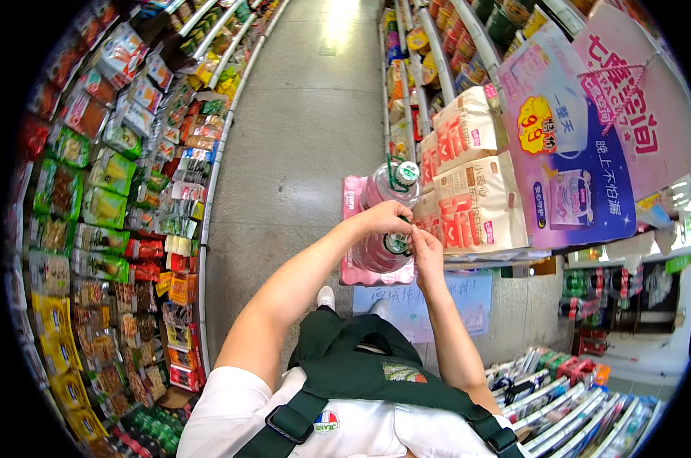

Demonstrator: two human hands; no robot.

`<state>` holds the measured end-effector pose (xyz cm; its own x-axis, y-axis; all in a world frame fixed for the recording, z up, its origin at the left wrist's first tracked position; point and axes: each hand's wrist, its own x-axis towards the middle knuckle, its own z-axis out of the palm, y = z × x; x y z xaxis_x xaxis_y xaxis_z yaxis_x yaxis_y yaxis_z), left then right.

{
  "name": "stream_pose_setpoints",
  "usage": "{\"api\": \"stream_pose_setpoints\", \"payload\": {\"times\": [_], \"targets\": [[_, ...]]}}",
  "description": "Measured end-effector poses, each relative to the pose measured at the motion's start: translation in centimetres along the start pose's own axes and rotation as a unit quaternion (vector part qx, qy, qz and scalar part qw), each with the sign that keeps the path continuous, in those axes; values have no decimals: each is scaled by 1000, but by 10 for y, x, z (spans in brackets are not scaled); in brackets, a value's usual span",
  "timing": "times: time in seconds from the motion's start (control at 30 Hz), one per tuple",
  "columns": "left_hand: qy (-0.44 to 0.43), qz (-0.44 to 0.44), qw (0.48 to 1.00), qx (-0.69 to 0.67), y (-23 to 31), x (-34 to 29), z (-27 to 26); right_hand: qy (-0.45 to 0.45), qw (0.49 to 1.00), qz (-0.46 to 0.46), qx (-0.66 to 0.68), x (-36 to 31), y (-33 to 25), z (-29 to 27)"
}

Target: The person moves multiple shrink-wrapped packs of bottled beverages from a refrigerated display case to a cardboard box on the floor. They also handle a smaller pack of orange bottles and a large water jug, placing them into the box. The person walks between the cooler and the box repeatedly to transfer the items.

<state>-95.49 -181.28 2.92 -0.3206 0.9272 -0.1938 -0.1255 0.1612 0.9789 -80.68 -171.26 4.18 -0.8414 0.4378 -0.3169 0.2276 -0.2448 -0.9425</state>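
Two large clear plastic water jugs with green-and-white caps stand one behind the other on a pink wrapped pack (351,200). My left hand (386,218) is closed at the neck of the nearer water jug (376,255), its fingers curled at the green carry handle. Just to its right, the fingers of my right hand (428,253) are pinched together beside that jug's cap (397,243). What lies between those fingertips is too small to make out. The farther water jug (381,188) stands untouched, its green handle raised by the cap.
Cream paper-wrapped packages (479,202) are stacked close to the right of the jugs, beside a purple-and-pink display board (582,168). Shelves of snack bags (105,198) line the left. A grey aisle floor (300,145) runs ahead. A light-blue printed sheet (452,309) lies below the jugs.
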Motion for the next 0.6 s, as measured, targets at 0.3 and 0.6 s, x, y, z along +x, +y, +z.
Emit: {"api": "stream_pose_setpoints", "payload": {"times": [0.3, 0.6], "targets": [[-9, 18, 998, -62, -8, 12, -11, 56, 997, -36, -36, 15, 7, 2], [154, 110, 919, 346, -8, -55, 28, 180, 953, 62, 235, 4, 44, 2]]}}
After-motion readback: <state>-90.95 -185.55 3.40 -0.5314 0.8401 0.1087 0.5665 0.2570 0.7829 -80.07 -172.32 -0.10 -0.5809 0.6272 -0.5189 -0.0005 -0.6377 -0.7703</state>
